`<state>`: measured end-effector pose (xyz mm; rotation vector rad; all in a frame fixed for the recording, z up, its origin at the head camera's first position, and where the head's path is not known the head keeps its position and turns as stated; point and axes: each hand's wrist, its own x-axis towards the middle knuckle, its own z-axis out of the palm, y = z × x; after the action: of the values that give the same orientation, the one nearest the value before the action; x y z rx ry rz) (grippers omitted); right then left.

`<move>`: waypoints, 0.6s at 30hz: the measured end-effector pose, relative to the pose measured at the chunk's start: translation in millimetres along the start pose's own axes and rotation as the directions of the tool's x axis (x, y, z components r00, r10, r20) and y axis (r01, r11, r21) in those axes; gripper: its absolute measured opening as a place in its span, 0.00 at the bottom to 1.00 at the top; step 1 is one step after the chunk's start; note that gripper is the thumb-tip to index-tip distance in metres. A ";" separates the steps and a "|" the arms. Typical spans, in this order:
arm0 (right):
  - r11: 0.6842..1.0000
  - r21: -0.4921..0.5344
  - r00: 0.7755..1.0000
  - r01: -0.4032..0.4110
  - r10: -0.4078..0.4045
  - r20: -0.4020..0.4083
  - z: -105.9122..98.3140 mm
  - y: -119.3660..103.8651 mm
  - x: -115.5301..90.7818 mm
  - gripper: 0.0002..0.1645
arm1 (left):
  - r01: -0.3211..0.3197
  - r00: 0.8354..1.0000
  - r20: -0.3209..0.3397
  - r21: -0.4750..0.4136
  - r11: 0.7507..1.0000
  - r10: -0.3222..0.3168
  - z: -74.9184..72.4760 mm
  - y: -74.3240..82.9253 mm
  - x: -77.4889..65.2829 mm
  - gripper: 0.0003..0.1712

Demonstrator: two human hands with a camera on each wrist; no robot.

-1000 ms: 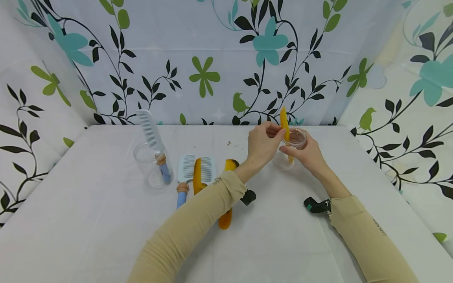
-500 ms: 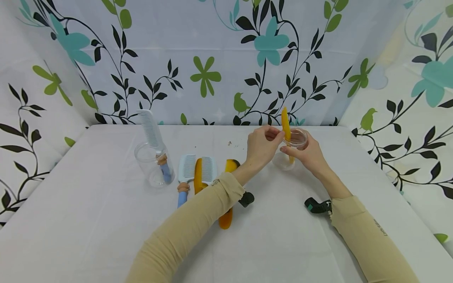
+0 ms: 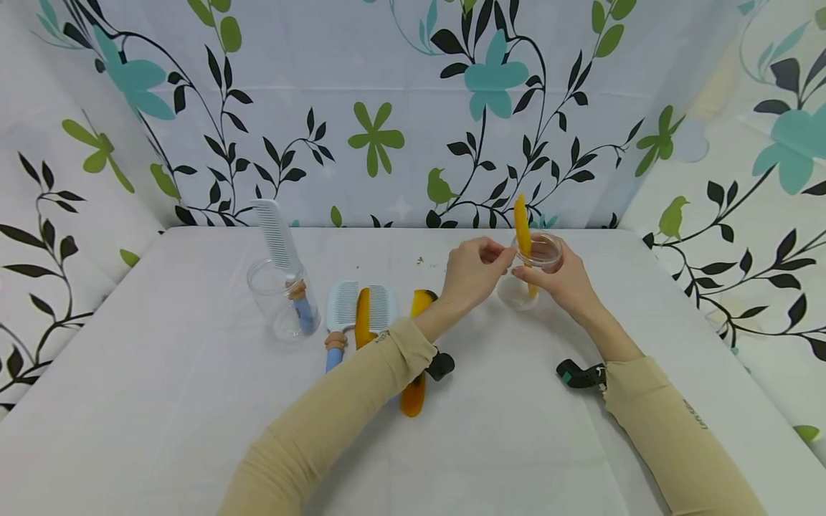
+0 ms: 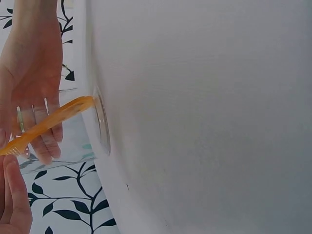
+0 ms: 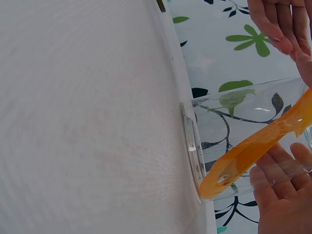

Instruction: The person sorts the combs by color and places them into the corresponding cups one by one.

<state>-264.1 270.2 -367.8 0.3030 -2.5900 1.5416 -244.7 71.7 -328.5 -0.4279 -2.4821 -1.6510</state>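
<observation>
A yellow comb leans inside a clear jar, teeth end above the rim. Through the wall in the right wrist view, the comb's handle reaches down to the jar's base. My right hand grips the jar from the right, thumb across the near side and fingers behind it. Close to the rim on the left is my left hand, its fingers loosely bent beside the comb. In the left wrist view, the left fingertips lie right by the comb's teeth; contact is hard to tell.
Another clear jar at left holds a light blue comb. Pale blue combs, an orange comb and a yellow-and-black comb lie mid-table, partly under the left sleeve. Dark wrist devices show beside the sleeves.
My left hand has slid slightly down and left from the comb's upper part toward the jar's rim. The comb and the right hand stay nearly still.
</observation>
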 end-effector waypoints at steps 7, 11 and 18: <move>1.000 0.009 1.000 0.009 -0.009 0.001 0.1 -1.9 -0.4 0.45 | 0.036 0.993 0.113 0.096 0.995 -0.047 -9.6 -3.8 -3.4 0.11; 1.000 0.008 1.000 0.000 0.000 0.000 -0.2 -1.9 -0.4 0.45 | 0.048 0.987 0.145 0.171 0.984 -0.073 -15.0 -7.3 -3.5 0.09; 1.000 0.004 1.000 0.000 0.000 0.000 0.7 -1.4 0.0 0.46 | 0.024 0.983 0.169 0.268 0.963 -0.071 -26.4 -14.7 -5.3 0.10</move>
<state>-263.8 268.9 -366.9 0.3034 -2.5871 1.5474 -245.4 41.2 -332.5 -0.5039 -2.8138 -1.3180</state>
